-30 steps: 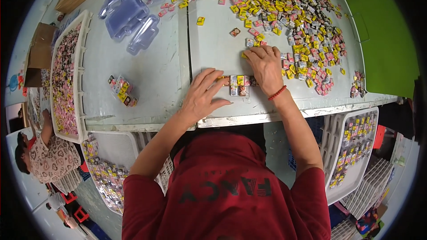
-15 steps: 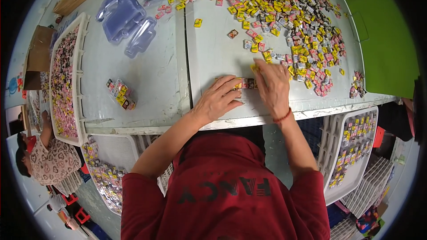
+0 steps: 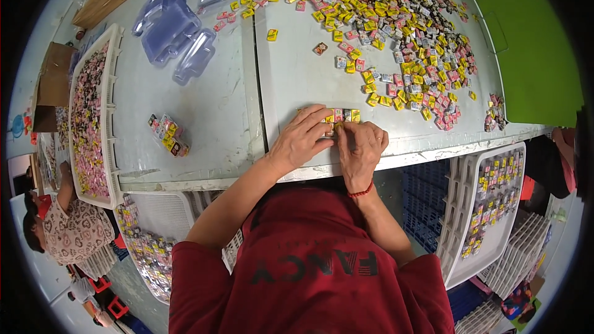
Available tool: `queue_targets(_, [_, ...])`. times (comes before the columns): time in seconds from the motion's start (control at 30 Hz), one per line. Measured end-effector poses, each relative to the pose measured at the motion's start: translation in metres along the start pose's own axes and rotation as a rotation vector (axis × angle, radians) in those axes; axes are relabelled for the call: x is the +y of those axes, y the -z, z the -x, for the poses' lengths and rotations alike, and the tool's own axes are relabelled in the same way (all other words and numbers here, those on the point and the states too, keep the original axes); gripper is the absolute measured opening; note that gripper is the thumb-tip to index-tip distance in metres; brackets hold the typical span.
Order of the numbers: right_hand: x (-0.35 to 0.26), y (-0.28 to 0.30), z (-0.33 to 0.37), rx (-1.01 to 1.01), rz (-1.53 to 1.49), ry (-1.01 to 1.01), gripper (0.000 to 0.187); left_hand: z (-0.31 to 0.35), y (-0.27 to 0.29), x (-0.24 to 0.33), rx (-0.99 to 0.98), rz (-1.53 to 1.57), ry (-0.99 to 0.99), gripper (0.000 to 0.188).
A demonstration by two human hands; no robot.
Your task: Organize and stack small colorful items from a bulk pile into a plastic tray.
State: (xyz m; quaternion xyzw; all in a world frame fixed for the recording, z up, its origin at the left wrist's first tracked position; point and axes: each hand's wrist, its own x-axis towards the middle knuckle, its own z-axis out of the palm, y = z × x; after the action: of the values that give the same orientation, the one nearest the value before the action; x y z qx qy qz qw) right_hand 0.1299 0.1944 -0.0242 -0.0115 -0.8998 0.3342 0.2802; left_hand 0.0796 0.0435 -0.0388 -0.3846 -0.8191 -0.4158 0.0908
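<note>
Small candy-sized boxes in yellow, pink and dark colours stand side by side in a short row (image 3: 339,115) near the table's front edge. My left hand (image 3: 301,135) curls over the left end of this row, its fingers closed against the boxes and covering part of them. Just to the right, my right hand (image 3: 361,149) has thumb and fingertips pinched together at the row's near side. A small box seems to be between those fingertips, mostly hidden. Beyond both hands spreads a large pile of loose little boxes (image 3: 396,31).
Clear plastic trays (image 3: 170,34) lie at the back left, with a filled clear pack (image 3: 168,135) nearer. A white basket of small pieces (image 3: 111,117) stands far left, where a co-worker (image 3: 74,222) sits. Crates of packs (image 3: 495,204) are below right; a green panel (image 3: 532,49) borders the table.
My right hand has come from the pile's near edge down and left to the row. A yellow box now shows at the row's right end. My left hand stays in place.
</note>
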Motion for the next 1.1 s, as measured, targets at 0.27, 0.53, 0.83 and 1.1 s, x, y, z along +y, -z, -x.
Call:
queue_targets(0.27, [0.0, 0.002, 0.001, -0.024, 0.14, 0.092, 0.017, -0.001, -0.002, 0.001, 0.002, 0.017, 0.007, 0.035])
queue_targets(0.53, [0.0, 0.009, 0.007, -0.148, 0.075, 0.122, 0.02, -0.001, 0.005, -0.003, 0.009, 0.033, -0.002, 0.034])
queue_targets(0.83, [0.01, 0.047, -0.018, -0.592, -0.267, -0.574, 0.026, -0.02, 0.027, -0.02, -0.009, -0.199, 0.094, 0.01])
queue_targets(1.1, [0.046, 0.023, -0.018, -0.495, -0.439, -0.479, 0.027, -0.036, 0.005, -0.014, -0.271, -0.142, 0.477, 0.024])
